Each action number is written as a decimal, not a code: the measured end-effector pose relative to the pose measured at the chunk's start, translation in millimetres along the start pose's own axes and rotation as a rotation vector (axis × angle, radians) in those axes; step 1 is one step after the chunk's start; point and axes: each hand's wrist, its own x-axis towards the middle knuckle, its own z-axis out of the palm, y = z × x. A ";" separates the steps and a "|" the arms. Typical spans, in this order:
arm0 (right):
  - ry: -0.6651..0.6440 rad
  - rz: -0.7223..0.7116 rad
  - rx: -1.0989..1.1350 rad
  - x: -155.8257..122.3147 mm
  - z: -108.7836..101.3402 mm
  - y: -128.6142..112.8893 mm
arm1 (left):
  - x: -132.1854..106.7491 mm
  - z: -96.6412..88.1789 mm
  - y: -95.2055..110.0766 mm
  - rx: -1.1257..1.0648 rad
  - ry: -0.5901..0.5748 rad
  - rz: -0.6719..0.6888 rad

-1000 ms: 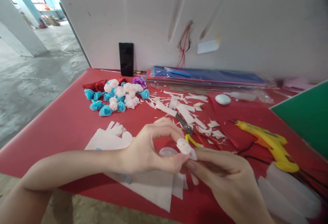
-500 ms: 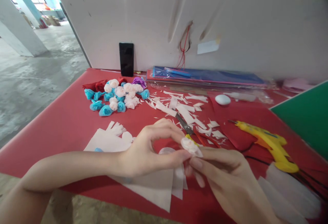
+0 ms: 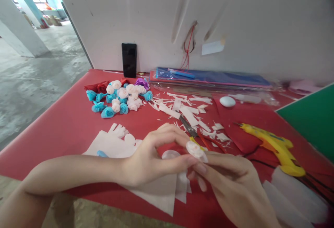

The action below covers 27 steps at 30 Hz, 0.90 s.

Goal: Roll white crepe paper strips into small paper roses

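Note:
Between my two hands, above the front of the table, is a small white paper flower. My left hand comes from the left and closes thumb and fingers on the flower's near side. From the right, my right hand pinches its base with thumb and forefinger. Beneath my hands lie white paper sheets and round cut petals. Just beyond them rests a pair of pliers or scissors with red and yellow handles, partly hidden by my fingers.
White paper scraps litter the middle. Finished blue, white, red and purple paper flowers cluster back left. A yellow glue gun lies right, its cord trailing. A phone leans on the back panel, near wrapped blue sheets. A white egg-shaped object stands back right.
My hands and the white flower have shifted very slightly to the right and down. Both hands keep hold of the flower; the things on the table stay where they were.

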 end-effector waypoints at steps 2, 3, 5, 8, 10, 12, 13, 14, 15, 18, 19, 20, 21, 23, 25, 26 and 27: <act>0.019 -0.046 -0.064 -0.6 0.1 -0.5 | 0.0 1.0 1.0 -0.007 0.005 -0.011; 0.026 -0.066 -0.094 -0.9 0.0 -0.7 | 0.1 1.5 1.4 -0.011 0.007 -0.011; 0.023 -0.107 -0.137 -1.4 -0.1 -1.2 | 0.0 2.5 2.1 -0.022 0.010 0.000; 0.022 -0.167 -0.162 -1.5 0.2 -2.8 | -0.2 2.9 2.9 -0.021 0.005 0.007; 0.032 -0.210 -0.180 -1.3 0.6 -4.5 | 0.3 2.2 3.5 -0.010 -0.002 0.005; 0.036 -0.241 -0.216 -1.3 1.0 -6.6 | 1.6 1.0 4.7 0.002 -0.022 0.007; 0.033 -0.249 -0.241 -1.5 1.2 -7.7 | 2.5 0.2 5.6 0.009 -0.037 0.006; 0.025 -0.254 -0.266 -1.7 1.3 -8.9 | 3.5 -0.5 6.8 0.017 -0.053 0.003; 0.017 -0.258 -0.291 -1.8 1.4 -10.2 | 4.4 -1.2 8.1 0.027 -0.071 -0.004; -0.026 -0.251 -0.381 -2.0 1.1 -14.4 | 6.7 -3.4 12.5 0.079 -0.129 -0.038; -0.041 -0.255 -0.412 -1.9 0.7 -15.7 | 7.2 -4.3 13.8 0.099 -0.154 -0.051; -0.055 -0.270 -0.442 -1.9 0.1 -16.9 | 7.7 -5.2 14.9 0.117 -0.182 -0.060; -0.072 -0.281 -0.474 -1.9 -0.6 -18.0 | 8.2 -6.3 15.8 0.126 -0.216 -0.070; -0.104 -0.316 -0.522 -2.5 -2.1 -19.4 | 9.5 -8.6 16.9 0.125 -0.290 -0.084; -0.143 -0.310 -0.536 -3.7 -3.2 -20.1 | 11.4 -10.5 17.4 0.118 -0.358 -0.088; -0.160 -0.295 -0.529 -4.4 -3.5 -20.1 | 12.4 -11.3 17.4 0.115 -0.382 -0.085; -0.176 -0.279 -0.515 -5.0 -3.6 -19.9 | 13.4 -11.8 17.3 0.109 -0.399 -0.077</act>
